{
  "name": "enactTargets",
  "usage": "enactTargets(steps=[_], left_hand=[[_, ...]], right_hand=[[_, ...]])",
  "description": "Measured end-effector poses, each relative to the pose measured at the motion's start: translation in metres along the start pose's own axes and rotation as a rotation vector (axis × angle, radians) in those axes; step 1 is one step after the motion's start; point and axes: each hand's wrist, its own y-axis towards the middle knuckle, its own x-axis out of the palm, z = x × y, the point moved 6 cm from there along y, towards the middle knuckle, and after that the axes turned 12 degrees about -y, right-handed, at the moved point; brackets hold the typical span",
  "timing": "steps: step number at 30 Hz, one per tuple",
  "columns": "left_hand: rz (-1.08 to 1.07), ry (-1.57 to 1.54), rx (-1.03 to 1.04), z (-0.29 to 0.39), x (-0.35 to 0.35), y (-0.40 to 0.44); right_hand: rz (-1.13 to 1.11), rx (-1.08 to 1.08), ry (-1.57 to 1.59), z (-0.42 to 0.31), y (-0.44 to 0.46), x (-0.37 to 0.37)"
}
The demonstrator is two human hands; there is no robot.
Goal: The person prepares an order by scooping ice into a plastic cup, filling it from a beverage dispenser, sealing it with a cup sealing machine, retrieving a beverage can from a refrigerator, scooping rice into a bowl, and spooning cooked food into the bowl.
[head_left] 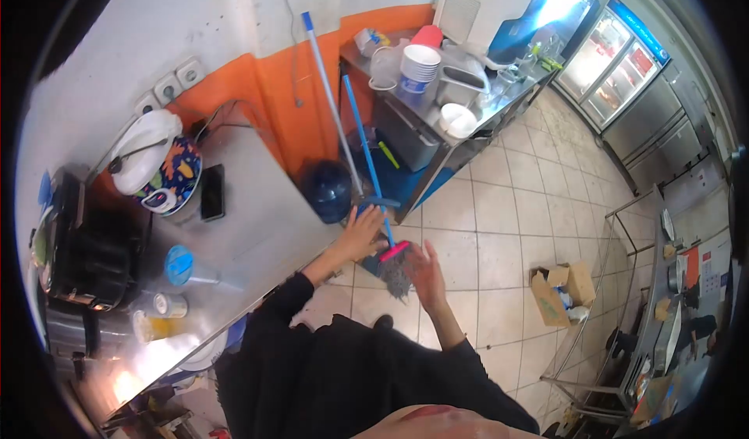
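Observation:
A mop with a blue handle (362, 133) leans head-down by the orange wall, its pink collar (394, 252) and grey strands (396, 277) in front of me. Beside it stands a grey pole with a blue tip (324, 80). A blue crosspiece (380, 203) shows near its lower end. My left hand (359, 236) is open, fingers stretched out, just left of the mop handle and below the crosspiece. Close against the right side of the mop head is my right hand (427, 274), fingers extended and apart. Whether either hand touches the mop, I cannot tell.
On the left, a steel counter (253, 182) holds a phone (212, 192), a patterned cooker (175, 172) and jars. A dark blue water bottle (326, 191) stands beneath the wall. Tubs (419, 69) sit on the far steel table. An open cardboard box (563, 292) lies on the tiles.

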Motion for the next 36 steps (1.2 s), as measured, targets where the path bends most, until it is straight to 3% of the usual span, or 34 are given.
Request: enactTargets(steps=[4,5,6,7,8,10,13,15,16,19,22,26,32,36], left_hand=[[0.128,-0.169,0.045,-0.053,-0.032,0.152],[0.273,-0.181,0.125,-0.06,-0.048,0.187],[0.282,-0.241,0.026,-0.075,-0.056,0.223],[0.395,-0.191,0.096,-0.098,-0.055,0.259],[0.366,-0.228,-0.01,-0.115,-0.057,0.293],[0.374,-0.241,-0.024,-0.151,-0.046,0.347],[0.466,-0.063,-0.133,-0.182,-0.046,0.424],[0.215,0.216,-0.223,-0.203,-0.021,0.446],[0.226,0.206,-0.248,-0.213,-0.022,0.453],[0.028,0.267,-0.151,-0.241,0.001,0.481],[0.17,0.199,-0.116,-0.249,-0.003,0.486],[0.449,0.057,-0.101,-0.219,-0.035,0.452],[0.966,-0.115,0.248,-0.096,-0.142,0.39],[1.026,-0.026,0.441,-0.021,-0.19,0.305]], right_hand=[[0.136,0.016,-0.152,-0.035,0.018,-0.116],[0.171,0.049,-0.195,-0.035,0.02,-0.138],[0.208,0.079,-0.238,-0.032,0.023,-0.159],[0.262,0.11,-0.272,-0.028,0.024,-0.181],[0.322,0.147,-0.305,-0.021,0.021,-0.2],[0.421,0.172,-0.354,-0.013,0.004,-0.225],[0.591,0.18,-0.263,0.022,-0.034,-0.276],[0.81,0.48,-0.14,0.054,-0.064,-0.304],[0.872,0.594,-0.079,0.065,-0.073,-0.317],[0.924,0.673,-0.063,0.062,-0.059,-0.331],[0.854,0.608,-0.162,0.03,0.001,-0.341],[0.596,0.401,-0.383,-0.044,0.135,-0.319],[0.124,0.067,-0.558,-0.128,0.269,-0.191],[-0.162,-0.044,-0.546,-0.142,0.272,-0.097]])
